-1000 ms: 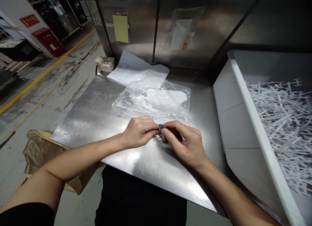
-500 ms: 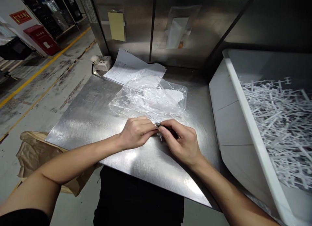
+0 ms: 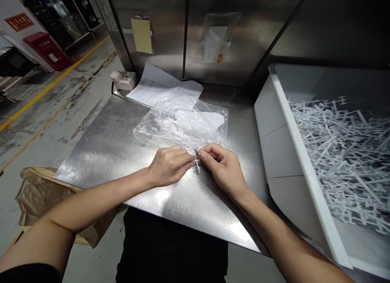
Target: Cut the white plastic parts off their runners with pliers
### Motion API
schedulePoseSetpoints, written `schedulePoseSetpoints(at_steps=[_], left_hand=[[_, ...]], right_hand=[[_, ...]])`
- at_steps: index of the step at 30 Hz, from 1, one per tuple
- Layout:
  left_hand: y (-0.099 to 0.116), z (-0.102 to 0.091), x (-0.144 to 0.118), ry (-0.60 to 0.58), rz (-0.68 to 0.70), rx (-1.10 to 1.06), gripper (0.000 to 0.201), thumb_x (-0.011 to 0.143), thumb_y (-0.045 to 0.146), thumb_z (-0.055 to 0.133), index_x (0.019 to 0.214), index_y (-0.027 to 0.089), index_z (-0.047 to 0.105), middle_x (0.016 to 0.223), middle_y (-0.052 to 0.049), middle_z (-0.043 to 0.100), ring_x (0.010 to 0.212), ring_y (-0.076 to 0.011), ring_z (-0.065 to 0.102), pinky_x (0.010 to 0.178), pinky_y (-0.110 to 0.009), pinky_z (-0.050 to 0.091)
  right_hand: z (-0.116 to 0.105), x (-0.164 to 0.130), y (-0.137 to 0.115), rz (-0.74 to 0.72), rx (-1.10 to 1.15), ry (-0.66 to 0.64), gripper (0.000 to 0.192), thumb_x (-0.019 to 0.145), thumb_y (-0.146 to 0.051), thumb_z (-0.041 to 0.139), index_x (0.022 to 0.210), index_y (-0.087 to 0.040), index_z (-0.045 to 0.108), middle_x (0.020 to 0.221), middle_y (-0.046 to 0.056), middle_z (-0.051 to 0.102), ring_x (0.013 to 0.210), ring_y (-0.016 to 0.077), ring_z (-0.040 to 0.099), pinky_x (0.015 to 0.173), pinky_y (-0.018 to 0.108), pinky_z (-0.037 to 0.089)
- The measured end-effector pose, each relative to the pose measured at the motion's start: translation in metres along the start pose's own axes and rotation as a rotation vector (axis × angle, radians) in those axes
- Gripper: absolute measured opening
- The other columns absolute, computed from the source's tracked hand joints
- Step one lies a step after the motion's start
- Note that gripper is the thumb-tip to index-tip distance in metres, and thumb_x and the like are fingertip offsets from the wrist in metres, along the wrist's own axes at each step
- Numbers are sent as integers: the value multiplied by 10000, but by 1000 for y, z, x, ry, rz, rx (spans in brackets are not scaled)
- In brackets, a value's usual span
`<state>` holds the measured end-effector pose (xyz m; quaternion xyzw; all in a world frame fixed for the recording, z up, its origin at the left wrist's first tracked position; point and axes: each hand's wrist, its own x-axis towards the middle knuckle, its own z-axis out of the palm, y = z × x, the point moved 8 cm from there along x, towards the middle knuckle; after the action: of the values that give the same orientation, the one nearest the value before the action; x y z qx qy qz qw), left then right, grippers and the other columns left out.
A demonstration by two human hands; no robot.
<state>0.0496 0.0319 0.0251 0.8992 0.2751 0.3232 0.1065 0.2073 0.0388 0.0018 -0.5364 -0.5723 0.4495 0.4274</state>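
**What the view is hiding**

The small white part (image 3: 196,164) is showing only a sliver, the fingertips of the left hand (image 3: 169,166) and right hand (image 3: 222,169) covering most of it. The bin (image 3: 292,132) is running off the right edge. The bag (image 3: 183,122) is blurring its white contents.

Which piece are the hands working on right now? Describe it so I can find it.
On the steel table, in front of the clear plastic bag, the left hand and right hand pinch a small white plastic sprue piece. Unlike the heap in the white bin, it is alone.
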Motion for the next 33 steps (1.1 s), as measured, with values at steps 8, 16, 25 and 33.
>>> schedulePoseSetpoints(at_steps=[8, 16, 25, 33], left_hand=[[-11, -17, 2, 95, -109, -92, 280, 1136, 259, 550, 914, 178, 700, 785, -35, 731, 721, -172, 617, 693, -320, 454], [-31, -14, 1, 77, -305, -286, 245, 1123, 233, 585, 921, 189, 717, 858, -17, 786, 824, -171, 733, 814, -307, 518], [-32, -15, 2, 101, -324, -308, 240, 1120, 248, 591, 924, 195, 720, 857, -22, 783, 811, -171, 734, 810, -304, 530], [-29, -15, 2, 89, -283, -285, 272, 1134, 265, 567, 913, 192, 709, 857, -29, 780, 811, -174, 732, 809, -314, 533]], right_hand=[[-15, 0, -9, -47, -31, 78, 262, 1002, -442, 699, 887, -207, 719, 738, -1, 628, 669, 157, 518, 623, 310, 380], [-8, -1, -12, -131, -118, 6, 196, 1011, -378, 697, 918, -216, 756, 744, -8, 661, 654, 149, 549, 616, 304, 411], [-4, -3, -10, -129, -207, -32, 209, 1021, -371, 681, 898, -209, 730, 731, -13, 669, 628, 139, 564, 607, 299, 417], [-2, -5, -13, -150, -269, -44, 213, 1042, -385, 673, 931, -216, 743, 736, -9, 684, 635, 150, 582, 619, 317, 423]])
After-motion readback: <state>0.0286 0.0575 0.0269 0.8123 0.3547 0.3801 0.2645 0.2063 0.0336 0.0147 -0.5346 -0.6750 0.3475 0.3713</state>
